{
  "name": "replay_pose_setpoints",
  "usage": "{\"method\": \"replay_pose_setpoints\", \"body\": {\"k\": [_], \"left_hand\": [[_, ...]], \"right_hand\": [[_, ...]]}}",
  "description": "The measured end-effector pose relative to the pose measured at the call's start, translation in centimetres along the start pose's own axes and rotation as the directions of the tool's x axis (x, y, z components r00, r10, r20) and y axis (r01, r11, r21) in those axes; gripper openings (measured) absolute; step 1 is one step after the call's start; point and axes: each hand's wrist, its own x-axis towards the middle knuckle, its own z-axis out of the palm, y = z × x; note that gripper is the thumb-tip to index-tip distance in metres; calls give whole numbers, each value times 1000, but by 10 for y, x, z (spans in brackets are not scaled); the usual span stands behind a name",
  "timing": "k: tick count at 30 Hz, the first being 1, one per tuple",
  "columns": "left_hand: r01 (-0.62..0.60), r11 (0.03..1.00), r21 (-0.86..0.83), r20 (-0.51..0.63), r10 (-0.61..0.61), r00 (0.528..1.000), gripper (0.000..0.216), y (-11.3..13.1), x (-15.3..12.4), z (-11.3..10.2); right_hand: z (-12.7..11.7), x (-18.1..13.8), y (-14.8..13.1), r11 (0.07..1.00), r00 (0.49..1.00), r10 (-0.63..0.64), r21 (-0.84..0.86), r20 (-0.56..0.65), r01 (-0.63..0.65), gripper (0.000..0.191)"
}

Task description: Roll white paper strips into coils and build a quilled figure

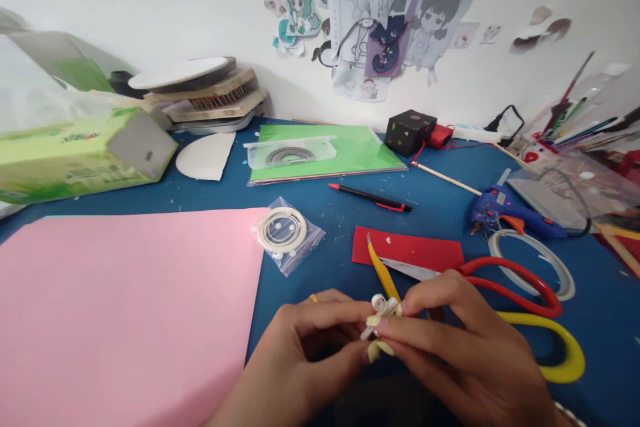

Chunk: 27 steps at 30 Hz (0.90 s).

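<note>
Near the front edge, my left hand (313,347) and my right hand (465,347) meet around a small paper flower (384,307) with white rolled coils and pale yellow petals. Both hands pinch it between thumb and fingers, which hide part of it. Just beyond lie yellow tweezers (383,271), tips pointing away from me. Scissors (525,283) with one red and one yellow handle are partly behind my right hand. A red paper strip (410,248) rests under the tips of the tweezers and the scissors blade.
A pink sheet (130,293) covers the left side, touching a small bag of white paper strips (283,230). Farther back are a black pen (371,197), green paper (345,147) and a black box (410,132). A blue glue gun (515,210) lies right, beside a white strip roll (565,273).
</note>
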Motion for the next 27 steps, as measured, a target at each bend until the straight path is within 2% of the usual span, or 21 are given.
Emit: {"method": "replay_pose_setpoints", "body": {"k": [4,8,11,13,15,19,21,24,27], "left_hand": [[-2,999,52,-47,5,999,17,0,0,0],[-85,970,226,-119,114,986,13,3,0,-1],[-139,942,304,-108,179,978,13,5,0,-1],[-142,939,314,-99,181,979,13,5,0,-1],[-104,962,253,-92,130,987,13,4,-1,-1],[34,999,-26,-35,-35,999,14,0,0,-1],[29,999,-41,-22,-30,999,16,0,1,0],[-42,991,123,-57,50,997,12,1,2,0],[-141,942,304,-60,167,984,11,2,2,0]], "right_hand": [[1,0,1,999,999,-38,-28,7,39,25],[2,0,1,994,996,-93,-54,2,93,31],[2,1,-1,993,994,-108,-53,-8,108,33],[2,1,-1,991,993,-119,-64,-17,118,34],[2,1,0,988,992,-127,-88,-23,124,33],[4,-1,3,987,993,-116,-115,-9,114,28],[4,-1,4,990,995,-100,-101,2,99,27],[3,-1,5,995,997,-75,-61,17,76,26],[1,-2,3,998,998,-55,-3,32,55,24]]}}
